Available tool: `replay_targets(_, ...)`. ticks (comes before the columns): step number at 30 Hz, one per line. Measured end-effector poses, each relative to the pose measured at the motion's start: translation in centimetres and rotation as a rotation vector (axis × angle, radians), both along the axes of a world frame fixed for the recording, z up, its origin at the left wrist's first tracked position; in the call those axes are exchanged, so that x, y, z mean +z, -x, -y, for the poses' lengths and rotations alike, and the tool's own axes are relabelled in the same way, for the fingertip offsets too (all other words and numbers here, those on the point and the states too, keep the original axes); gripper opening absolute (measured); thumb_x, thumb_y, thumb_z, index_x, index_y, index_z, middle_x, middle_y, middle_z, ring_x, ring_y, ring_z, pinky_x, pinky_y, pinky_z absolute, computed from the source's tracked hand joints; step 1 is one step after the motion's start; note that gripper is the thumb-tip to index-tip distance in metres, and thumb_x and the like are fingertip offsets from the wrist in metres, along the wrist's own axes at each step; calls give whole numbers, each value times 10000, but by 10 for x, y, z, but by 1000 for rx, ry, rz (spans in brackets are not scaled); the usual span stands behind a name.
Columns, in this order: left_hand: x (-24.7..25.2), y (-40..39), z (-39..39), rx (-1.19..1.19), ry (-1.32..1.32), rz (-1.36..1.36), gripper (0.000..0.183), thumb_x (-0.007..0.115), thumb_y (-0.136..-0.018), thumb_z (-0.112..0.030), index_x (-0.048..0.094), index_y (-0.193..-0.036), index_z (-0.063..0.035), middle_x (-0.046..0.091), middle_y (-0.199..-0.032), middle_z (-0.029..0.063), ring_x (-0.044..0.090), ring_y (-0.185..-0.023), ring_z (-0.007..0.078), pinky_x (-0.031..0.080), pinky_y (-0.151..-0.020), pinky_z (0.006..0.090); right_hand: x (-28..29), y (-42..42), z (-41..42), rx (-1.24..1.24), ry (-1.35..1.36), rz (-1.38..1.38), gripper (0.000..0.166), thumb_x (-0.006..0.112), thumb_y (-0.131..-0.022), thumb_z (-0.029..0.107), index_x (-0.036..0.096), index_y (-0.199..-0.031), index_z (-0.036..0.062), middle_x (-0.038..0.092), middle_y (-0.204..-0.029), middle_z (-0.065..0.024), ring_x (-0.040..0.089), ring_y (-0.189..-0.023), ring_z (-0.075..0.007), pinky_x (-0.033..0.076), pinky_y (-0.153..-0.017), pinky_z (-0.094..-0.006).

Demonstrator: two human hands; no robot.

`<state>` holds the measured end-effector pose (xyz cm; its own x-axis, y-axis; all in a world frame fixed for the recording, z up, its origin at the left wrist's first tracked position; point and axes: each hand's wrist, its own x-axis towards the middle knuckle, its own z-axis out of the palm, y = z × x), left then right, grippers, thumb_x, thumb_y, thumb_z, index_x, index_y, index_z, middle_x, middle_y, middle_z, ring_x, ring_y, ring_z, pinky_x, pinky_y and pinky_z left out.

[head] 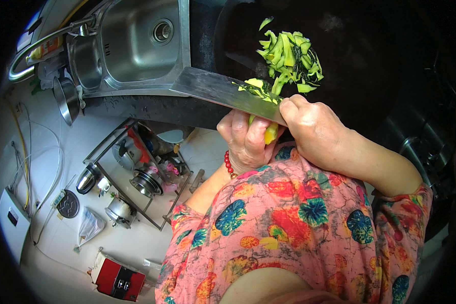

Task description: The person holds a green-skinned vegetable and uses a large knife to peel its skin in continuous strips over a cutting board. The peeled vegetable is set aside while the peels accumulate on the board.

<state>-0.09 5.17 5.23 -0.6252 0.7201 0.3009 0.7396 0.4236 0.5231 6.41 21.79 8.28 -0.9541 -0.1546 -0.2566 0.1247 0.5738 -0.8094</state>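
My right hand (319, 131) grips the handle end of a broad cleaver (212, 91). Its blade points to the left, and green shreds stick to its face. Under the cutting edge, my left hand (247, 144) wraps around a peeled yellow-green vegetable (271, 133), perhaps a squash or cucumber; the fingers and blade hide much of it. Beyond the blade, a heap of cut green slices and dark peel (290, 59) lies on a dark surface (349, 64). One loose sliver (266, 23) rests apart from the heap.
To the left is a steel sink (136, 49) with a curved faucet (17, 62). A metal bowl (66, 100) stands by the sink's edge. Lower left, a metal rack (116, 182) holds pots and lids. A red box-like object (119, 279) sits further down.
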Motion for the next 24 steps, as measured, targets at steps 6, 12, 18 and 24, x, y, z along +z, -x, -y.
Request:
replay_targets(6, -3, -2, 4, -46, -63, -16, 400, 763, -712, -265, 578, -1013, -78, 616, -1003, 183, 612, -774, 298, 461, -665, 366, -8, 3, 9, -41, -36, 7, 269, 620, -711, 34, 529, -932, -88, 584, -876, -250, 649, -726, -366, 551, -618, -400)
replay_targets(12, -5, -11, 9, -13, -71, -147, 458, 747, -772, -267, 514, -1125, -90, 550, -1156, 206, 518, -924, 286, 421, -762, 359, -16, 14, 14, -58, -97, 33, 252, 611, -736, 53, 535, -931, -88, 594, -860, -249, 657, -722, -376, 553, -613, -414)
replay_targets(18, -11, -13, 14, -24, -111, -160, 532, 782, -755, -318, 511, -1158, -101, 529, -1158, 199, 497, -949, 289, 406, -831, 361, -30, 28, 2, -150, 54, -42, 118, 571, -701, -37, 589, -816, -51, 619, -783, -259, 627, -805, -421, 519, -708, -435)
replay_targets(24, -5, -10, 19, 17, -43, -125, 566, 794, -737, -333, 504, -1155, -85, 524, -1144, 204, 500, -959, 300, 397, -830, 381, -32, 9, -1, -356, 131, -145, 157, 502, -697, -105, 545, -835, -44, 582, -774, -240, 577, -760, -432, 482, -669, -462)
